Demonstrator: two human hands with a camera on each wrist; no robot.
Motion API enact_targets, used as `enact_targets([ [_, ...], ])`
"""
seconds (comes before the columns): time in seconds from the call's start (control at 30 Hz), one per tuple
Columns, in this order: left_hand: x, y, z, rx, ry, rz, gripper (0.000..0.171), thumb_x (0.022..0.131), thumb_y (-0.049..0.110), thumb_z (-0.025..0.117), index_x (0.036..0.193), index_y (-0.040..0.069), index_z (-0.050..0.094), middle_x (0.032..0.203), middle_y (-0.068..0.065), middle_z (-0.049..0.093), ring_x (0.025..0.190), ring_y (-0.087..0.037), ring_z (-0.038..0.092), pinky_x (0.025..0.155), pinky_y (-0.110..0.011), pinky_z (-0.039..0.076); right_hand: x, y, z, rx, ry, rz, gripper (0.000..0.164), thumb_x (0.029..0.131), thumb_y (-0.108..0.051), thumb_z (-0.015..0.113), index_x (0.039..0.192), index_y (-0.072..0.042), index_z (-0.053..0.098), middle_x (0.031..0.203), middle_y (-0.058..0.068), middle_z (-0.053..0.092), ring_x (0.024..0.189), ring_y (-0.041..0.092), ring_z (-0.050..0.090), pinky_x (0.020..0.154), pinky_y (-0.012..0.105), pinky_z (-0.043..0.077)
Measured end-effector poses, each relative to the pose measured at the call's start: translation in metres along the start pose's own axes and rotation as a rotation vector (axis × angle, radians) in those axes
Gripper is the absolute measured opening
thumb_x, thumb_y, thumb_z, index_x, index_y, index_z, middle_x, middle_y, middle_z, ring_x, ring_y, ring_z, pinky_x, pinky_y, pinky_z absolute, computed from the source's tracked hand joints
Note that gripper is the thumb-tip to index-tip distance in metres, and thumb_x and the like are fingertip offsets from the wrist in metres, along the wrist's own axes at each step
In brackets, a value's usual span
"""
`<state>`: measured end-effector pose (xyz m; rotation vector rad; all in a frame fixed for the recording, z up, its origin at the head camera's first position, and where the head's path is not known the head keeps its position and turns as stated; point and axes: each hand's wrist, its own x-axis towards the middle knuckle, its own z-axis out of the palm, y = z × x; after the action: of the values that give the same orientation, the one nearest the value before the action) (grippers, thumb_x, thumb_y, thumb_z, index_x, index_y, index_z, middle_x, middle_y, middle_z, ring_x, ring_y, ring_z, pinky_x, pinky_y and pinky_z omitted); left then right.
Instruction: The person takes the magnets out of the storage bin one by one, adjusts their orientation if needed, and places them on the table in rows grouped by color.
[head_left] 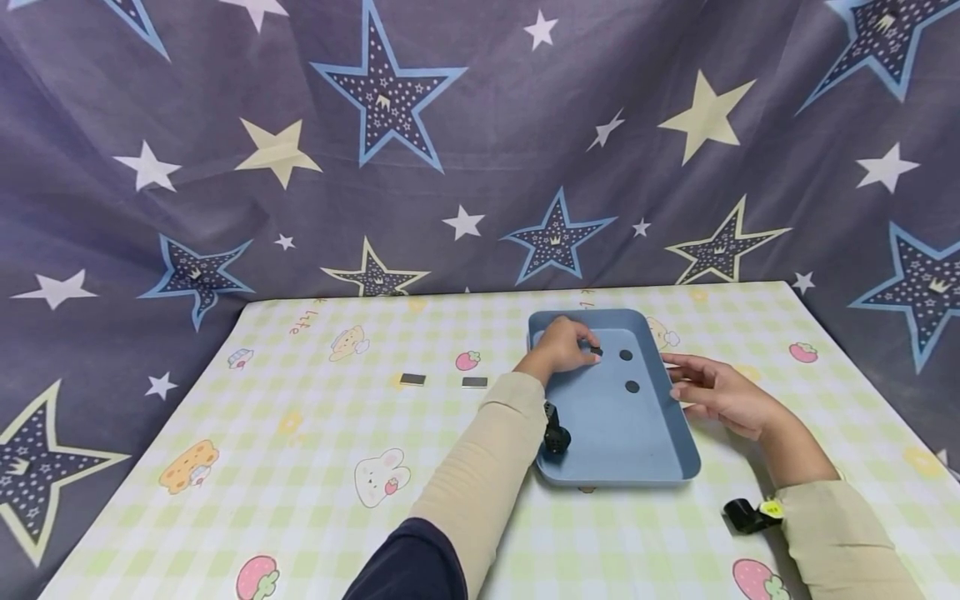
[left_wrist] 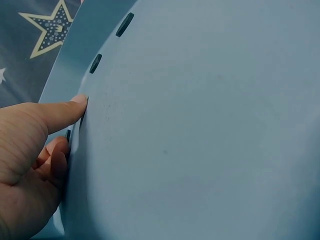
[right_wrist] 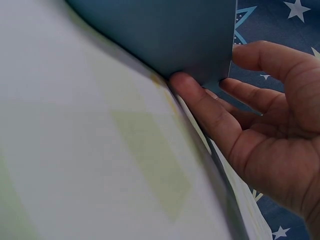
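A blue-grey rectangular tray (head_left: 615, 450) lies on the table. Inside its far part is my left hand (head_left: 564, 346), its thumb and index fingertip closing on a small black disc (head_left: 596, 352). Two similar flat discs lie on the tray floor just right of it: one black disc (head_left: 626, 355) farther back, another disc (head_left: 632, 387) nearer. In the left wrist view the thumb tip meets the tray floor beside the fingers. My right hand (head_left: 723, 396) rests at the tray's right side, fingers loosely extended; in the right wrist view its thumb touches the outer wall low down.
Left of the tray, two small dark rectangular pieces with light edges lie on the checked tablecloth (head_left: 315, 517): the left piece (head_left: 413, 379) and the right piece (head_left: 474, 382). A star-patterned curtain (head_left: 480, 150) hangs behind the table and along both sides.
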<state>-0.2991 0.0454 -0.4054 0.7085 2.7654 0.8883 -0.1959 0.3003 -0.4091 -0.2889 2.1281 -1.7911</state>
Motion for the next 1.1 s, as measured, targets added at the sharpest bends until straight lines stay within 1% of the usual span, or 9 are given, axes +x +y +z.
enact_targets([
  [0.2,0.0005,-0.0004,0.0003,-0.020,0.015,0.009,0.015,0.086,0.020,0.077,0.099,0.014,0.077,0.104,0.001,0.070,0.102,-0.014,0.061,0.088,-0.021,0.046,-0.0002,-0.0005,0.0001,0.001,0.003,0.007,0.070,0.096,-0.007,0.061,0.150,0.010,0.020,0.142,0.037,0.032,0.102,0.010,0.061,0.081,0.034,0.056],
  [0.4,-0.0002,-0.0002,-0.0003,-0.100,0.029,-0.005,0.013,0.085,0.019,0.079,0.096,0.013,0.077,0.097,0.002,0.071,0.093,-0.012,0.062,0.082,-0.021,0.048,-0.0006,-0.0016,0.0003,0.003,0.000,0.006,0.070,0.096,-0.006,0.061,0.150,0.010,0.020,0.142,0.036,0.032,0.102,0.011,0.062,0.081,0.034,0.056],
  [0.7,-0.0011,0.0002,-0.0008,-0.159,0.070,0.029,0.014,0.086,0.016,0.078,0.098,0.010,0.077,0.094,0.000,0.072,0.086,-0.010,0.063,0.074,-0.018,0.048,-0.0009,-0.0014,0.0000,0.006,-0.007,0.000,0.070,0.096,-0.006,0.061,0.150,0.010,0.020,0.142,0.037,0.032,0.103,0.011,0.062,0.081,0.034,0.056],
  [0.9,-0.0003,-0.0008,-0.0014,-0.175,0.106,0.044,0.013,0.087,0.016,0.076,0.097,0.009,0.076,0.084,0.001,0.070,0.075,-0.008,0.061,0.067,-0.018,0.047,-0.0007,-0.0012,0.0000,0.004,-0.007,0.003,0.070,0.096,-0.006,0.061,0.151,0.009,0.019,0.142,0.037,0.031,0.102,0.010,0.061,0.082,0.033,0.056],
  [1.1,-0.0031,0.0014,-0.0037,-0.207,0.109,0.041,0.014,0.088,0.017,0.075,0.099,0.009,0.076,0.083,0.002,0.069,0.072,-0.007,0.059,0.063,-0.018,0.047,-0.0013,-0.0019,0.0007,0.001,-0.004,0.002,0.070,0.096,-0.006,0.061,0.150,0.010,0.020,0.141,0.033,0.034,0.101,0.011,0.061,0.080,0.032,0.056],
])
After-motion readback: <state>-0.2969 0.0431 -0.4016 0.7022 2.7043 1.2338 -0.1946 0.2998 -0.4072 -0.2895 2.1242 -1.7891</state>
